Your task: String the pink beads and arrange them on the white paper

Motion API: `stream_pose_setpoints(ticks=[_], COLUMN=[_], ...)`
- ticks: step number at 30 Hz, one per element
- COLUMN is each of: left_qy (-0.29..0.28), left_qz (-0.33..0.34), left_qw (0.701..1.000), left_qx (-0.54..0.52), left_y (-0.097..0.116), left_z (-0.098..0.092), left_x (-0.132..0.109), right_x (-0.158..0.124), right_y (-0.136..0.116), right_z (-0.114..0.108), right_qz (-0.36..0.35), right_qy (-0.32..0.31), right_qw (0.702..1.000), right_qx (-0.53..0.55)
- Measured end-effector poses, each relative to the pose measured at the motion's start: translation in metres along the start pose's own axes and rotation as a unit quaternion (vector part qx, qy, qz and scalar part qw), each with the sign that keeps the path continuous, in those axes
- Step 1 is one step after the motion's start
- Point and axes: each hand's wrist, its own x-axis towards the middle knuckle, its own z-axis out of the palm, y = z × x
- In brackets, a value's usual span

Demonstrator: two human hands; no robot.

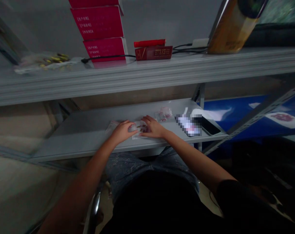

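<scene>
Clear plastic bag (137, 135), small dark bits (144, 128), left hand (123, 130) and right hand (152, 127) curled close, grips unclear

We cannot make out the small dark pieces (144, 127) by the clear bag (137, 136): they blur, and the left hand (124, 129) and right hand (152, 127) cover part of the spot, so we cannot tell how firmly either grips. Coarse pixels mask the bright phone (187, 125) from us. We lose the tops of the red box stack (100, 24) and orange container (229, 35) to the upper edge.
</scene>
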Motion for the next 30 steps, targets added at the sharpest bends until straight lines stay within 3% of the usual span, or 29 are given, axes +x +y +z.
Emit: stream_pose_setpoints(ticks=[3, 6, 14, 20, 25, 30], left_qy=[-0.084, -0.121, -0.149, -0.131, -0.147, -0.158], left_qz=[0.042, 0.055, 0.089, 0.125, 0.130, 0.112], left_qw=[0.991, 0.979, 0.952, 0.926, 0.925, 0.940], left_qx=[0.094, 0.154, 0.252, 0.332, 0.324, 0.279], left_y=[-0.002, 0.002, 0.006, 0.023, 0.034, 0.023], left_z=[0.000, 0.001, 0.000, -0.005, -0.009, -0.011], left_x=[0.016, 0.026, 0.039, 0.041, 0.045, 0.051], right_x=[0.006, 0.005, 0.004, 0.004, 0.004, 0.005], right_y=[0.007, 0.006, 0.003, 0.001, 0.000, 0.002], right_z=[0.017, 0.026, 0.026, 0.027, 0.026, 0.027], right_qz=[0.010, 0.030, 0.060, 0.057, 0.057, 0.057], right_qy=[-0.042, -0.054, -0.086, -0.085, -0.074, -0.072], right_qw=[0.997, 0.993, 0.988, 0.987, 0.988, 0.990], right_qx=[-0.065, -0.100, -0.110, -0.127, -0.121, -0.104])
